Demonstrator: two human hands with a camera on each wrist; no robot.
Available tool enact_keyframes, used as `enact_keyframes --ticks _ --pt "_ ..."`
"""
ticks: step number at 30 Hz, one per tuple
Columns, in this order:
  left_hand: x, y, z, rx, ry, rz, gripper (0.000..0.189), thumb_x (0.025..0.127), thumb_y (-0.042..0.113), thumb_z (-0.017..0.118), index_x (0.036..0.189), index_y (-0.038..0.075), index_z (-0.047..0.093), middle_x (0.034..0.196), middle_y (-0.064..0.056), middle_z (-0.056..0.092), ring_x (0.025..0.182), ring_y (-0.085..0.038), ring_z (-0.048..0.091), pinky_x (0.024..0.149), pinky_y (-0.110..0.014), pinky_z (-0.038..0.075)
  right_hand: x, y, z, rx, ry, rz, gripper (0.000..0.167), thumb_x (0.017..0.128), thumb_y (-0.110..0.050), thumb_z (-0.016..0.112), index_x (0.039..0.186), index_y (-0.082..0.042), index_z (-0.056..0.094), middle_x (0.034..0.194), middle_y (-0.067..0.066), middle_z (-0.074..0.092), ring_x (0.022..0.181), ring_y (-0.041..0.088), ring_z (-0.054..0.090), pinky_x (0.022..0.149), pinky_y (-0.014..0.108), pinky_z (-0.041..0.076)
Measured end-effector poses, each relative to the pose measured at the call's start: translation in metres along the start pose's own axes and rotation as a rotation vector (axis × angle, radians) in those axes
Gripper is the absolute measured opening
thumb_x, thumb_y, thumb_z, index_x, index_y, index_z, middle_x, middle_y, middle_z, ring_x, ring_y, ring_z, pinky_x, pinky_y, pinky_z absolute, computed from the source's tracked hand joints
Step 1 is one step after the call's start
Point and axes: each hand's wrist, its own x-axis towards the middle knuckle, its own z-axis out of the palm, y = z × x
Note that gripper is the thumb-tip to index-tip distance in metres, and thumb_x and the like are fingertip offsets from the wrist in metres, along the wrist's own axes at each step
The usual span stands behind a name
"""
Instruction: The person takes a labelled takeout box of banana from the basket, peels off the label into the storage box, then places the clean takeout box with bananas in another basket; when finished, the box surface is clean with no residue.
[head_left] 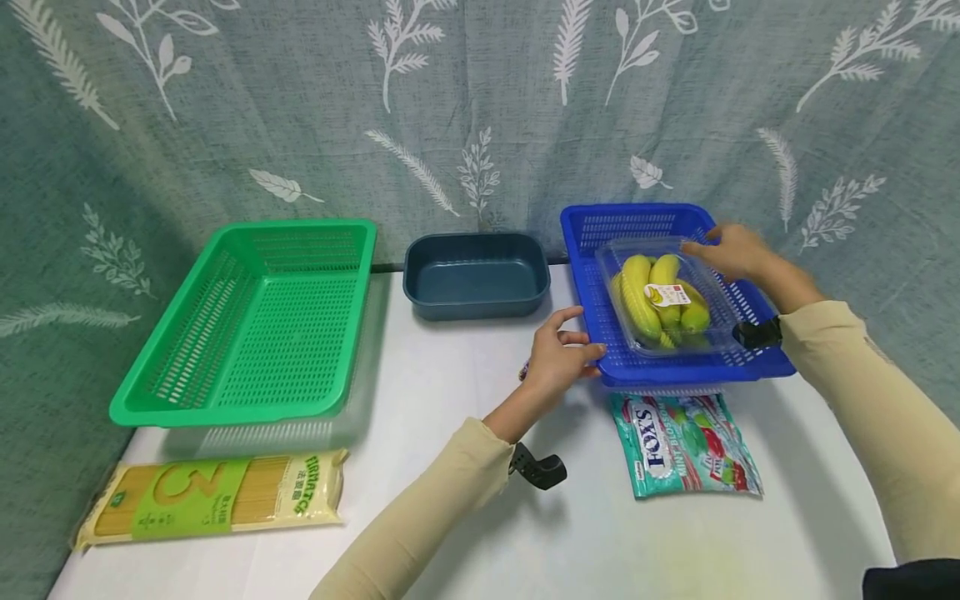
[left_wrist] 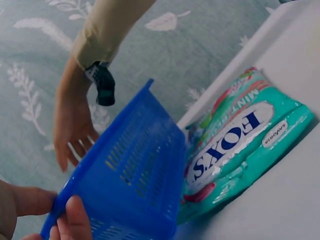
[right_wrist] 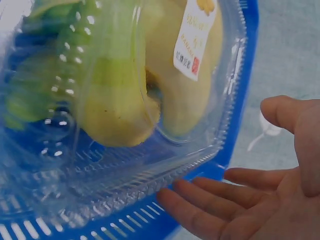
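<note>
At the right of the head view is a blue plastic basket (head_left: 588,304) with a clear lidded container (head_left: 716,312) of bananas (head_left: 641,308) in it. My left hand (head_left: 557,360) pinches the basket's left rim between thumb and fingers, and the left wrist view shows the same hold on the basket (left_wrist: 150,145). Over the far right side, my right hand (head_left: 733,252) has its fingers spread. In the right wrist view its fingertips (right_wrist: 170,197) are at the edge of the container; whether they touch it, I cannot tell.
A teal FOX'S candy bag (head_left: 686,446) lies just in front of the blue basket. To the left stand a dark blue tub (head_left: 476,304) and a green basket (head_left: 352,317). A pasta packet (head_left: 210,496) lies before the green basket. A patterned curtain (head_left: 480,108) hangs behind.
</note>
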Motion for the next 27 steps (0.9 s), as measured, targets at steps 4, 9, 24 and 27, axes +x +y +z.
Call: enact_keyframes --ticks 4,9,24,27 --pt "-0.001 0.0 0.002 -0.01 -0.003 -0.005 0.065 0.082 -0.014 0.074 0.139 0.012 0.055 0.087 -0.008 0.06 0.068 -0.018 0.065 0.055 -0.03 0.059 0.006 0.005 0.003 0.037 -0.048 0.03 0.091 0.101 -0.053 0.045 0.145 0.024 0.022 0.144 0.046 0.026 0.101 0.053 0.061 0.075 0.05 0.057" --pt "-0.002 -0.001 0.004 -0.005 -0.007 -0.009 0.065 0.082 -0.013 0.074 0.139 0.012 0.055 0.087 -0.008 0.06 0.068 -0.018 0.065 0.055 -0.031 0.059 0.014 0.009 0.011 0.032 -0.08 0.08 0.096 0.098 -0.055 0.05 0.146 0.022 0.021 0.144 0.044 0.028 0.07 0.033 0.061 0.063 0.043 0.055" --pt "-0.002 -0.001 -0.001 -0.013 0.01 -0.029 0.063 0.083 -0.01 0.075 0.136 0.018 0.057 0.091 -0.009 0.062 0.069 -0.019 0.066 0.055 -0.03 0.058 0.025 -0.004 0.031 0.141 -0.194 0.148 0.106 0.095 -0.064 0.051 0.141 0.025 0.016 0.111 0.033 0.037 0.077 0.031 0.05 0.064 0.042 0.056" --pt "-0.002 -0.001 -0.002 -0.019 0.004 -0.03 0.063 0.083 -0.01 0.075 0.136 0.018 0.056 0.091 -0.009 0.062 0.069 -0.019 0.066 0.055 -0.03 0.059 0.027 0.003 0.032 0.251 -0.286 0.181 0.113 0.095 -0.066 0.048 0.145 0.025 0.002 0.119 0.036 0.037 0.09 0.038 0.059 0.072 0.043 0.057"
